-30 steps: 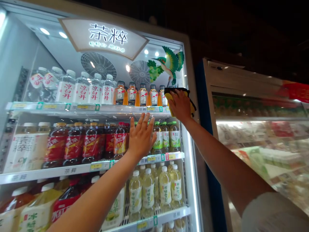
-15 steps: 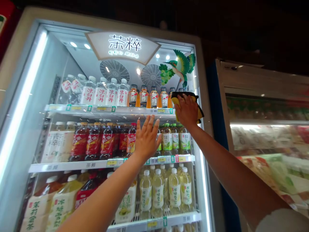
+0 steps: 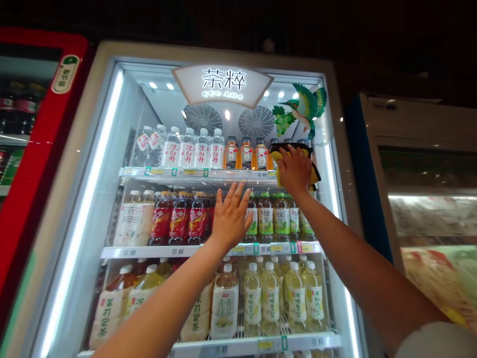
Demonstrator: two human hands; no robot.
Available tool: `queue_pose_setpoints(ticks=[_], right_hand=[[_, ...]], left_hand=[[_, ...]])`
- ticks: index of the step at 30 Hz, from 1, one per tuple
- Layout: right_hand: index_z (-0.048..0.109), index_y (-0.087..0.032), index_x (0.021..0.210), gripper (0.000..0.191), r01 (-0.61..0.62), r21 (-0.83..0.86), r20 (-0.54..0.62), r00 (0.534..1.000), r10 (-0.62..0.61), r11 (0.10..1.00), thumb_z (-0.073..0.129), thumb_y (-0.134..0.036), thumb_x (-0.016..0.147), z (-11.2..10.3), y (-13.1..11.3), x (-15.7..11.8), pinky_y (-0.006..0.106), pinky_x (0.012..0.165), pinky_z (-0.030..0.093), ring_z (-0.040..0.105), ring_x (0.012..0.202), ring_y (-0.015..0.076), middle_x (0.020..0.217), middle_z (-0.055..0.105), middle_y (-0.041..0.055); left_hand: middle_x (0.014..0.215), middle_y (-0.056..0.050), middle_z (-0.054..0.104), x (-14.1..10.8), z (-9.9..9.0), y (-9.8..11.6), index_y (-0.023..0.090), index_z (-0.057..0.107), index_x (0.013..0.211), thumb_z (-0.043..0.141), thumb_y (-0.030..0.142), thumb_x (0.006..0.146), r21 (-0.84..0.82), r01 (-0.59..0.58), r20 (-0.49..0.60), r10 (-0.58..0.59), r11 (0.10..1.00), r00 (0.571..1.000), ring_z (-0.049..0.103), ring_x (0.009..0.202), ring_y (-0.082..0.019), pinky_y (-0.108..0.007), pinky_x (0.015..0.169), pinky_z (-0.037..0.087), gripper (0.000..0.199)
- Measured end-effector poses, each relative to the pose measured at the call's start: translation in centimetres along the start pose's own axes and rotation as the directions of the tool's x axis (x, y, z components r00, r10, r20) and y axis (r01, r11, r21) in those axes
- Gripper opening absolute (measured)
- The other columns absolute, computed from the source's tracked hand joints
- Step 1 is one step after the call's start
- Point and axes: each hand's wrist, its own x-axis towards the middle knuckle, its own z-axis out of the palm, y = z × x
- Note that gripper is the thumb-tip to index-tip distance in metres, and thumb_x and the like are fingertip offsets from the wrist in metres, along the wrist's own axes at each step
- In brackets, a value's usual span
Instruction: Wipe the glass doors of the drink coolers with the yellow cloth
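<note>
In front of me stands a lit drinks fridge with a glass door [image 3: 219,181]. My right hand [image 3: 296,171] holds a yellow and black cloth [image 3: 315,175] flat against the upper right of the glass, just below the kingfisher sticker [image 3: 307,107]. Fingers spread, my left hand [image 3: 231,214] lies lower down and to the left, with its palm towards the glass and nothing in it. Whether the left palm fully touches the glass cannot be made out. Behind the door are water bottles [image 3: 172,149], red tea bottles [image 3: 179,219] and green tea bottles [image 3: 281,216].
A lit sign [image 3: 223,85] spans the fridge top. Pale drink bottles [image 3: 270,298] fill the lower shelf. To the left is a red-framed fridge [image 3: 70,134]; at right, another display cooler [image 3: 428,124] with packaged goods stands beside a dark blue side panel [image 3: 372,184].
The view has turned left, bringing the red-framed fridge into sight. Against the door, my right hand with the cloth has shifted left, and my left hand also sits further left.
</note>
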Motion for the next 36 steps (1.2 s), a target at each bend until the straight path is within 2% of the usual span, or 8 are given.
queue_pose_setpoints(ticks=[4, 9, 13, 17, 21, 27, 31, 36], right_hand=[[0.058, -0.031, 0.145, 0.045, 0.165, 0.008, 0.101, 0.981, -0.165, 0.986, 0.04, -0.039, 0.105, 0.1, -3.5, -2.1, 0.059, 0.117, 0.033, 0.04, 0.148, 0.0328, 0.158, 0.051, 0.0039], [0.062, -0.031, 0.141, 0.041, 0.389, 0.081, 0.171, 0.902, -0.397, 0.918, 0.046, -0.038, 0.103, -2.6, -0.9, -6.3, 0.05, 0.12, 0.033, 0.042, 0.147, 0.0277, 0.154, 0.056, 0.0013], [0.064, -0.028, 0.139, 0.042, 0.157, 0.033, 0.11, 0.981, -0.16, 0.987, 0.045, -0.037, 0.103, -1.7, -1.6, -3.6, 0.053, 0.121, 0.032, 0.044, 0.146, 0.0292, 0.153, 0.056, 0.0043], [0.059, -0.027, 0.145, 0.047, -0.062, 0.01, 0.066, 0.996, 0.061, 0.998, 0.038, -0.035, 0.104, 1.7, -8.2, 0.7, 0.061, 0.12, 0.028, 0.037, 0.15, 0.0327, 0.158, 0.05, 0.0062], [0.057, -0.03, 0.146, 0.047, 0.09, 0.059, 0.099, 0.99, -0.096, 0.994, 0.043, -0.035, 0.102, 3.2, -13.5, 0.4, 0.064, 0.119, 0.028, 0.036, 0.151, 0.0337, 0.161, 0.047, 0.0044], [0.061, -0.03, 0.142, 0.044, 0.392, 0.169, 0.168, 0.892, -0.419, 0.904, 0.048, -0.034, 0.1, 1.8, -11.6, -1.5, 0.058, 0.12, 0.032, 0.041, 0.149, 0.03, 0.155, 0.054, 0.0011], [0.063, -0.027, 0.14, 0.043, 0.211, 0.161, 0.09, 0.97, -0.227, 0.964, 0.042, -0.036, 0.104, 3.3, -13.2, 1.8, 0.062, 0.117, 0.033, 0.043, 0.147, 0.0338, 0.154, 0.056, 0.0049], [0.061, -0.029, 0.143, 0.044, 0.074, 0.106, 0.067, 0.994, -0.082, 0.992, 0.043, -0.039, 0.104, 6.1, -22.0, 3.7, 0.068, 0.115, 0.029, 0.038, 0.149, 0.0391, 0.158, 0.051, 0.006]], left_hand=[[0.168, -0.013, 0.033, -0.5, -0.3, -0.9, 0.017, 0.045, 0.154, 0.047, 0.039, 0.101, 0.0, -0.004, 0.011, 0.004, 1.0, 1.0, 0.026, 0.157, -0.029, -0.06, 0.128, 0.017, 0.058], [0.167, -0.015, 0.032, -1.6, -0.8, -2.1, 0.016, 0.044, 0.155, 0.047, 0.04, 0.101, -0.003, 0.013, 0.026, -0.013, 1.0, 1.0, 0.026, 0.157, -0.031, -0.062, 0.127, 0.018, 0.06], [0.167, -0.013, 0.033, -2.7, -1.5, -4.6, 0.018, 0.044, 0.155, 0.051, 0.042, 0.099, 0.03, -0.004, 0.032, 0.003, 1.0, 0.999, 0.027, 0.157, -0.03, -0.059, 0.128, 0.017, 0.061], [0.167, -0.014, 0.034, -4.0, -2.3, -7.4, 0.017, 0.045, 0.154, 0.052, 0.042, 0.099, 0.088, -0.053, 0.021, 0.051, 0.995, 0.998, 0.029, 0.156, -0.029, -0.057, 0.129, 0.017, 0.061], [0.166, -0.014, 0.036, -5.3, -2.9, -9.3, 0.018, 0.045, 0.154, 0.049, 0.043, 0.1, 0.111, -0.047, 0.015, 0.046, 0.993, 0.999, 0.03, 0.156, -0.029, -0.056, 0.129, 0.017, 0.06], [0.168, -0.012, 0.034, -5.9, -3.5, -12.5, 0.02, 0.04, 0.156, 0.049, 0.042, 0.1, 0.108, -0.021, 0.028, 0.018, 0.994, 0.999, 0.027, 0.157, -0.028, -0.057, 0.129, 0.017, 0.061], [0.168, -0.012, 0.034, -5.9, -4.2, -15.3, 0.02, 0.039, 0.156, 0.049, 0.043, 0.101, 0.116, 0.0, 0.026, -0.003, 0.993, 1.0, 0.026, 0.158, -0.027, -0.056, 0.129, 0.017, 0.06], [0.168, -0.013, 0.033, -6.7, -5.3, -18.6, 0.019, 0.038, 0.156, 0.048, 0.039, 0.101, 0.128, 0.041, -0.01, -0.04, 0.991, 0.999, 0.025, 0.158, -0.029, -0.058, 0.128, 0.019, 0.06]])
